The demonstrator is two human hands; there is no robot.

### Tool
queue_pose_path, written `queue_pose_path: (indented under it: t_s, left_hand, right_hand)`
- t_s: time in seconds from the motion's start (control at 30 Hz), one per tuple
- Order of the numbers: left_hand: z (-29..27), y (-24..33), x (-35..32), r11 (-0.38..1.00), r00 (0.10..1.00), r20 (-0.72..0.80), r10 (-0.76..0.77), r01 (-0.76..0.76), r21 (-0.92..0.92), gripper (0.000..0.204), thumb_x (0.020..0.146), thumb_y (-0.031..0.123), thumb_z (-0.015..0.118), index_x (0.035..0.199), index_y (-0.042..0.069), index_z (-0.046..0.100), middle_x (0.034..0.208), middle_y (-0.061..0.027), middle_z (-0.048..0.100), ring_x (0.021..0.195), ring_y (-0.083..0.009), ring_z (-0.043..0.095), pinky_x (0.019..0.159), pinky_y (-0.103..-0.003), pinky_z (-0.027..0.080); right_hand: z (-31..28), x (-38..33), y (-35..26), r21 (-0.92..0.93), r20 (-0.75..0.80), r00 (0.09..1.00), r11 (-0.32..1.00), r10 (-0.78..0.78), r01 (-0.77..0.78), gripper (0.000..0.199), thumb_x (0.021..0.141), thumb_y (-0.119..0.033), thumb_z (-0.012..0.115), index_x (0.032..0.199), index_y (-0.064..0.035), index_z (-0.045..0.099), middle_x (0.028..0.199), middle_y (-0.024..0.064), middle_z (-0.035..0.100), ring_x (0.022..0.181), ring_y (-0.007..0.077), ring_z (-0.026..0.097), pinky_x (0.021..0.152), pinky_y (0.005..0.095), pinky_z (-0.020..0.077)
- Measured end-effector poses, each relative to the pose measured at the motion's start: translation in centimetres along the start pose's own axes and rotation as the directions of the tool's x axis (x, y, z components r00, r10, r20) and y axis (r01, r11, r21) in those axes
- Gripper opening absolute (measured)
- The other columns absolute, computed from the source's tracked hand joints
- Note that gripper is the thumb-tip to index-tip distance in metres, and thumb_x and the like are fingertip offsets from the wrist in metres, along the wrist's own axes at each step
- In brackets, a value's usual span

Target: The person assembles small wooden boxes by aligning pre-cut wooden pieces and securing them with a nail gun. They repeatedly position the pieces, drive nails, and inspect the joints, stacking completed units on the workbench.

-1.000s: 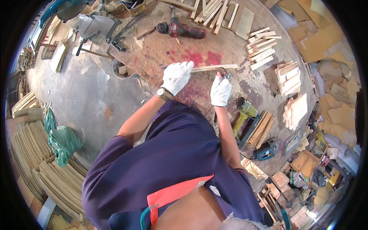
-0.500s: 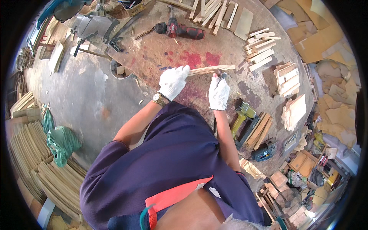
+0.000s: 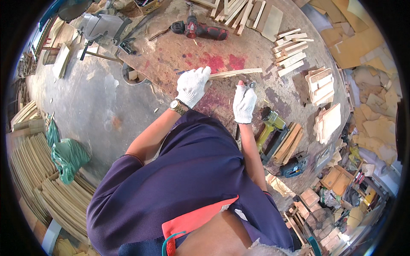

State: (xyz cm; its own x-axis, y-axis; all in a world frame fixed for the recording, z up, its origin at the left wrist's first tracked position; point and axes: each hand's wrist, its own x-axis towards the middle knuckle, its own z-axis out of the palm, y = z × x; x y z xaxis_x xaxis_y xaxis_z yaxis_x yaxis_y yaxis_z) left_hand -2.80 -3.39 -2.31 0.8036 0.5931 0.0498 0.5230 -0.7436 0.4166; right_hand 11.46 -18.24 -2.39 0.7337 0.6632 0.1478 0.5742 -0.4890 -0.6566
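Head view, centre-top of the frame: the gloved left hand (image 3: pixel 193 85) is closed round one end of a thin wooden strip (image 3: pixel 235 73), which runs out to the right above a red-stained board (image 3: pixel 188 53). The gloved right hand (image 3: pixel 244 103) is curled shut on a small metal tool (image 3: pixel 249 84), just under the strip's middle. To do this well, I'd say keep the strip level and the grip firm. Both forearms reach forward, wrists bent down. A red cordless drill (image 3: pixel 200 30) lies above, a yellow nail gun (image 3: pixel 270 123) to the right.

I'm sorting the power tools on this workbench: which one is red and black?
The cordless drill lying at the far edge of the bench, beyond both gloved hands. The tool nearest the right hand is a yellow nail gun.
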Motion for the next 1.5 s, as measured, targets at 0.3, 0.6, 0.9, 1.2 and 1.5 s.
queue_pose_path:
  t_s: [0.3, 0.6, 0.9, 1.2, 1.5]
  left_hand:
    - [0.7, 0.1, -0.2, 1.000, 1.000, -0.017, -0.006, 0.006, 0.025, 0.031, 0.083, 0.026, 0.073, 0.104, 0.010, 0.057, 0.092, -0.0100, 0.066, 0.088, -0.0316, 0.068, 0.072, -0.045, 0.054]
    - [1.1, -0.1, -0.4, 1.000, 0.999, -0.050, -0.001, 0.001, 0.000, 0.026, 0.085, 0.028, 0.072, 0.101, 0.012, 0.059, 0.090, -0.0082, 0.067, 0.084, -0.0308, 0.069, 0.068, -0.045, 0.053]
    - [-1.6, 1.2, -1.2, 0.997, 0.978, -0.207, 0.038, -0.052, -0.063, 0.024, 0.084, 0.024, 0.072, 0.102, 0.013, 0.060, 0.085, -0.0068, 0.067, 0.077, -0.0294, 0.069, 0.065, -0.045, 0.053]
    - [-1.5, 0.7, 0.2, 0.998, 0.989, -0.133, 0.066, -0.064, 0.018, 0.021, 0.084, 0.024, 0.069, 0.098, 0.013, 0.058, 0.075, -0.0091, 0.065, 0.069, -0.0299, 0.069, 0.060, -0.045, 0.053]
    - [0.3, -1.0, 0.6, 0.997, 0.999, -0.037, 0.027, -0.024, 0.074, 0.030, 0.081, 0.022, 0.069, 0.107, 0.013, 0.057, 0.087, -0.0076, 0.064, 0.077, -0.0272, 0.069, 0.063, -0.043, 0.055]
  right_hand:
    - [1.2, -0.1, -1.9, 0.059, 0.032, 0.999, 0.998, 0.017, -0.019, 0.042, 0.105, -0.033, 0.054, 0.085, 0.0032, 0.062, 0.065, 0.0268, 0.061, 0.064, 0.0459, 0.063, 0.055, 0.0496, 0.0439]
    - [1.5, -0.4, -2.7, -0.134, 0.069, 0.995, 0.989, 0.071, -0.062, 0.033, 0.103, -0.030, 0.056, 0.092, -0.0009, 0.067, 0.068, 0.0228, 0.066, 0.064, 0.0412, 0.067, 0.055, 0.0479, 0.0489]
    - [-0.6, -0.5, -3.2, -0.076, 0.034, 0.999, 0.997, 0.013, -0.010, 0.038, 0.105, -0.034, 0.053, 0.092, -0.0013, 0.066, 0.066, 0.0237, 0.065, 0.062, 0.0417, 0.067, 0.055, 0.0491, 0.0512]
    - [-0.6, 1.8, -2.9, -0.014, 0.089, 0.995, 0.999, -0.039, 0.040, 0.042, 0.106, -0.034, 0.049, 0.092, 0.0007, 0.066, 0.068, 0.0269, 0.064, 0.067, 0.0453, 0.066, 0.057, 0.0504, 0.0506]
    - [3.1, 1.3, -0.7, -0.139, 0.176, 0.984, 0.990, 0.031, -0.007, 0.048, 0.106, -0.039, 0.049, 0.085, 0.0010, 0.066, 0.065, 0.0257, 0.064, 0.064, 0.0456, 0.066, 0.056, 0.0512, 0.0510]
